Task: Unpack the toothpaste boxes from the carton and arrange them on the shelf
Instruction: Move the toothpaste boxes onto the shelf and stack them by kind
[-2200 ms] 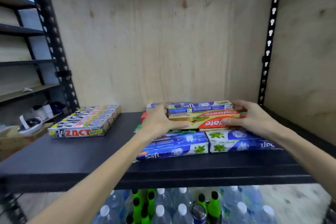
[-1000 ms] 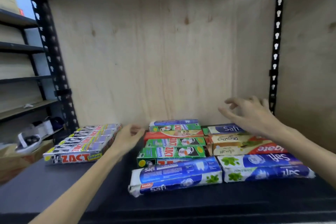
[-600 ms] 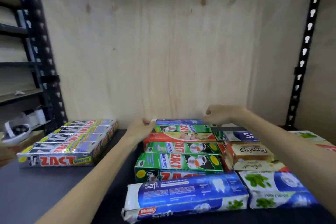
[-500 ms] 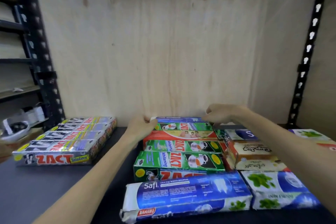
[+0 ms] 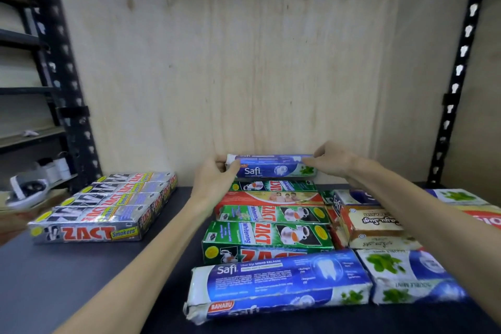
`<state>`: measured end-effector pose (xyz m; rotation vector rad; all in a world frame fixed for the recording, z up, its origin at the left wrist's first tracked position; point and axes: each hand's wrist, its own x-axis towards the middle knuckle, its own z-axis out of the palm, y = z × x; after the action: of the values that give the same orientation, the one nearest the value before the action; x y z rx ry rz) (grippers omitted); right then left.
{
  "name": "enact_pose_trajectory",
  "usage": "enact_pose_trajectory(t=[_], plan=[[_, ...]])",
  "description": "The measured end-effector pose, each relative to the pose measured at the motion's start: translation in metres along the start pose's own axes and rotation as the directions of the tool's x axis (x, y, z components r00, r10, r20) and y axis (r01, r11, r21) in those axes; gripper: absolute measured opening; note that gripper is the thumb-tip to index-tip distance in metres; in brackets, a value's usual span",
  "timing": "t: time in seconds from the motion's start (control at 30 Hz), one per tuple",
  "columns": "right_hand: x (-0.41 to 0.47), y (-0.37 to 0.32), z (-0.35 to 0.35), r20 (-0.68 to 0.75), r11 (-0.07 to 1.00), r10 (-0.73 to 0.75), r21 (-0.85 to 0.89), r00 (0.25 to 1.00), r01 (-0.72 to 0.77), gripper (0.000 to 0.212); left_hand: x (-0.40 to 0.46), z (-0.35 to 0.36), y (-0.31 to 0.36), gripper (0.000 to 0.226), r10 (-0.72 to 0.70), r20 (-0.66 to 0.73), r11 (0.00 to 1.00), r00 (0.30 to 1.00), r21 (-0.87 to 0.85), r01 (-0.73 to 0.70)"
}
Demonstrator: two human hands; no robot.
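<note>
A blue Safi toothpaste box (image 5: 273, 169) is lifted a little at the back of the dark shelf (image 5: 67, 274), close to the plywood back wall. My left hand (image 5: 217, 176) grips its left end and my right hand (image 5: 329, 161) pinches its right end. Below it lie green Zact boxes (image 5: 267, 236), a red box (image 5: 271, 198) and a large blue Safi pack (image 5: 276, 282) at the front. To the right sit a beige box (image 5: 375, 224) and another Safi pack (image 5: 406, 274). The carton is not in view.
A pack of silver Zact Smokers boxes (image 5: 105, 206) lies at the shelf's left. Black perforated uprights (image 5: 65, 84) frame the bay on both sides. Bare shelf surface lies between the silver pack and the middle stack. More shelves (image 5: 24, 138) stand at the far left.
Both hands left the front stack and reached to the back row. They took the ends of the blue Safi box and raised it slightly, tilting its face towards me.
</note>
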<state>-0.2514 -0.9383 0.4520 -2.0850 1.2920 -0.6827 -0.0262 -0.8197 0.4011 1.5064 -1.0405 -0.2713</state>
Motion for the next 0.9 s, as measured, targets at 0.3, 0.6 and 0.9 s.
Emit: enact_pose_trajectory(t=[0.3,0.6,0.9], plan=[[-0.018,0.011,-0.009,-0.055,0.996,-0.025,0.079,0.998,0.03,0.048,-0.016,-0.016,-0.002,0.027,0.038,-0.064,0.999,0.997,-0.001,-0.038],[-0.039,0.011,-0.018,0.083,0.971,-0.144,-0.182,0.986,0.157,0.052,-0.026,-0.033,-0.013,0.031,0.113,-0.005,0.98,0.994,0.168,-0.111],[-0.041,0.009,-0.019,0.085,0.943,-0.219,-0.238,0.972,0.233,0.053,-0.02,-0.039,-0.019,0.035,0.055,-0.027,0.995,0.998,0.085,-0.053]])
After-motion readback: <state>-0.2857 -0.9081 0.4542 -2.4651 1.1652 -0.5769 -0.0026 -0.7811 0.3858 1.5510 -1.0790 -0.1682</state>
